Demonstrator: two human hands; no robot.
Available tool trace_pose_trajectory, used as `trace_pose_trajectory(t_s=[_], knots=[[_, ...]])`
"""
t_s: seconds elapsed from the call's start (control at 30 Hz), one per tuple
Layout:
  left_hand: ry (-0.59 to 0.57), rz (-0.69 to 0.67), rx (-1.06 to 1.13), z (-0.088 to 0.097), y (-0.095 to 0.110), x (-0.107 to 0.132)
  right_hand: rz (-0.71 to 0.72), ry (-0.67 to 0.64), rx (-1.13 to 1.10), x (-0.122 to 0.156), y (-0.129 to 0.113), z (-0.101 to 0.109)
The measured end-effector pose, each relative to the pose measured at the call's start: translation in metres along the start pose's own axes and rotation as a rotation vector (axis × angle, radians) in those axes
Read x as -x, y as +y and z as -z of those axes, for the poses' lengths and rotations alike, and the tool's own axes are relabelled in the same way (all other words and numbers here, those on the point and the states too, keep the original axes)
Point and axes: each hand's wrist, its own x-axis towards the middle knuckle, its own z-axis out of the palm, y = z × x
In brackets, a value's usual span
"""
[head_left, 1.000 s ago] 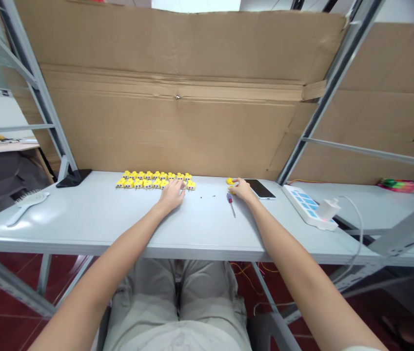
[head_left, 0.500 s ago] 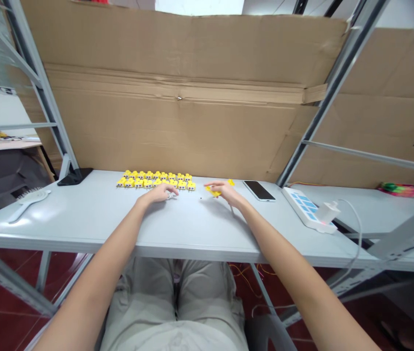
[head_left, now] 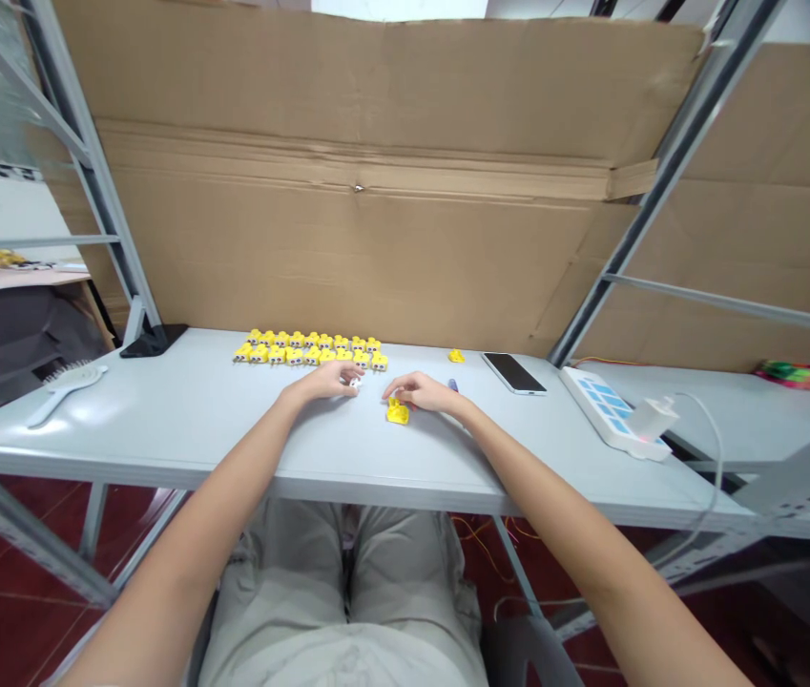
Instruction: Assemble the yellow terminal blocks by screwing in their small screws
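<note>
My left hand rests on the grey table just in front of two rows of small yellow parts, its fingers pinched on a tiny white piece. My right hand sits close beside it, fingers curled over a yellow part that lies on the table under the fingertips. Another loose yellow part lies further back. A screwdriver peeks out behind my right hand.
A black phone and a white and blue power strip with a charger lie to the right. A white hairbrush lies at the left. Cardboard sheets stand behind the table between metal rack posts.
My right hand has moved left from beside the phone to the table's middle, bringing a yellow part with it. My left hand has drawn back slightly from the yellow rows with a small white piece.
</note>
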Motion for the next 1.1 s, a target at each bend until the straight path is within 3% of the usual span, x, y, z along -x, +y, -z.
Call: trace_pose_trajectory(t_s=[0.13, 0.33, 0.43, 0.57, 0.8, 0.93, 1.1], knots=[[0.022, 0.019, -0.021, 0.001, 0.001, 0.001, -0.026, 0.005, 0.003, 0.0, 0.002, 0.001], [0.052, 0.014, 0.006, -0.003, 0.01, 0.002, -0.147, 0.211, 0.14, -0.004, 0.004, -0.011], [0.031, 0.006, 0.056, -0.01, 0.016, 0.002, -0.137, 0.261, 0.189, -0.005, 0.002, -0.015], [-0.033, -0.001, 0.089, -0.017, 0.018, 0.002, -0.121, 0.274, 0.231, -0.006, 0.002, -0.017], [-0.021, -0.037, 0.175, -0.022, 0.016, -0.001, -0.119, 0.28, 0.302, -0.008, 0.004, -0.017], [-0.093, -0.047, 0.154, -0.024, 0.012, -0.002, -0.103, 0.267, 0.311, -0.008, 0.005, -0.018], [-0.1, -0.058, 0.116, -0.024, 0.013, -0.001, -0.121, 0.271, 0.319, -0.008, 0.006, -0.018]])
